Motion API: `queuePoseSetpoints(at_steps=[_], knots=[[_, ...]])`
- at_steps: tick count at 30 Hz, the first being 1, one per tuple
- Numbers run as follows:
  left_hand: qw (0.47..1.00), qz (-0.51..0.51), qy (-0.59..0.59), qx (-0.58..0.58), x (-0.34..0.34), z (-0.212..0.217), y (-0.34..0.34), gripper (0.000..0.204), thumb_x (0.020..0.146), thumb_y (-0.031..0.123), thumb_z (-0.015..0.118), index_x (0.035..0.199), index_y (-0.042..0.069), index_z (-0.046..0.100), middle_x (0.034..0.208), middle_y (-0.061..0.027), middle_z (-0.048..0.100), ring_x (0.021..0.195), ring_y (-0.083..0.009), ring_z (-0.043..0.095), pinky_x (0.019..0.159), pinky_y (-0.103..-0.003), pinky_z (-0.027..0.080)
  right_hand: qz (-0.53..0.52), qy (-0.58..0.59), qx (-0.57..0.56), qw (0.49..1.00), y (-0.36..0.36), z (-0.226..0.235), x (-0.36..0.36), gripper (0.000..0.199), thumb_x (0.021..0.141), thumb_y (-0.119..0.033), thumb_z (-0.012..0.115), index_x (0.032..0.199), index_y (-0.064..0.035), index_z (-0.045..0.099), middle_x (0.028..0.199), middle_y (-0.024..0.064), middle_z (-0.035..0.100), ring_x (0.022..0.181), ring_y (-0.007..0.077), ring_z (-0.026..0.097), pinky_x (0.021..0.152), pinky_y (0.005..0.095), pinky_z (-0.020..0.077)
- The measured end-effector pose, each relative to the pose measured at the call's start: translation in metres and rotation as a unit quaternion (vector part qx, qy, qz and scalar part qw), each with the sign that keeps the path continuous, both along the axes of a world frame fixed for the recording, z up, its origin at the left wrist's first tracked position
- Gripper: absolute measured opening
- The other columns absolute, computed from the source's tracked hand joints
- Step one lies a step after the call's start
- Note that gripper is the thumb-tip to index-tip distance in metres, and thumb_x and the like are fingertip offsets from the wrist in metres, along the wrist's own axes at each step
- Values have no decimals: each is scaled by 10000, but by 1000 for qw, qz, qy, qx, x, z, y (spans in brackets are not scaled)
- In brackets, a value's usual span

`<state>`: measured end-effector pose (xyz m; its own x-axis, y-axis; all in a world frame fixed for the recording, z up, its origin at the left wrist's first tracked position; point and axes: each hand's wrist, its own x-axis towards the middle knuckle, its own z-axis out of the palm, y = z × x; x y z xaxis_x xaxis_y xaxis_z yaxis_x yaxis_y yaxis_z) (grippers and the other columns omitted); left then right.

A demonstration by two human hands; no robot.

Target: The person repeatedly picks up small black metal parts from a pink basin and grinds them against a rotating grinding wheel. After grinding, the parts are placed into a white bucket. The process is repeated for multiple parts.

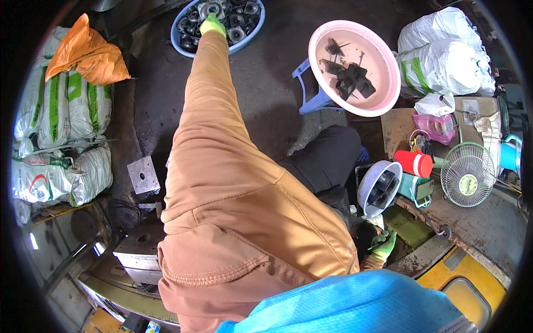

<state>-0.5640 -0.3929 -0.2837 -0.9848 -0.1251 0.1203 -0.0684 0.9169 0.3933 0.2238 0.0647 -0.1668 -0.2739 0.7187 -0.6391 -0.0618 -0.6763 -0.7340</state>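
Observation:
My left arm, in a tan sleeve, stretches far forward. At its end my left hand [212, 26], in a yellow-green glove, is closed on the near edge of a dark moulded part [211, 9] with a square flange and round centre. That part sits on top of similar black parts in a blue basin [174, 38]; the fingertips are mostly hidden. Low on the right, close to my body, my right hand [383, 244] is gloved too. Its fingers look curled beside something dark, and I cannot make out what they hold.
A pink basin [392, 83] with several black parts stands on a blue stool [315, 102]. Nearer is a white bowl [365, 191] of black parts, beside a red jug [413, 164] and a fan [468, 175]. Filled sacks [444, 66] stand right, more sacks [61, 108] left.

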Motion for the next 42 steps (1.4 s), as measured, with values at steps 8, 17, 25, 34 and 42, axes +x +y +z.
queuePoseSetpoints(at_steps=[8,17,25,34,42], knots=[[768,-459,-36,-446,107,-60,38,117,788,182,607,842,190,710,975,27,691,959,-155,628,872,-318,464,18,59,-24,998,1,-6,-25,282,933,-378,531,991,-106,579,695,-28,542,487,69,471,419,224,409],[696,-586,-338,-239,318,-226,38,225,824,224,550,989,164,689,1001,1,665,937,-230,614,779,-394,494,40,29,34,998,23,8,-55,264,932,-370,535,981,-114,580,689,-48,493,479,43,376,390,187,299],[736,-283,-599,142,305,-189,119,366,917,309,385,1227,150,496,1227,-113,485,1133,-284,444,922,-450,354,48,165,39,984,17,13,-61,259,935,-359,526,983,-109,573,714,-41,509,508,53,395,432,172,295],[807,-399,-253,353,340,20,292,284,862,195,580,1103,49,613,861,-54,624,756,-158,560,688,-298,458,-129,82,150,977,-2,47,-46,323,913,-395,534,1011,-95,606,721,-53,474,567,63,376,500,220,315],[625,-658,-288,307,477,88,419,290,842,226,643,1054,30,666,1025,-130,670,953,-199,625,835,-300,476,-171,281,117,937,29,-2,9,206,924,-250,501,988,-80,598,726,27,543,589,163,469,539,291,390]])
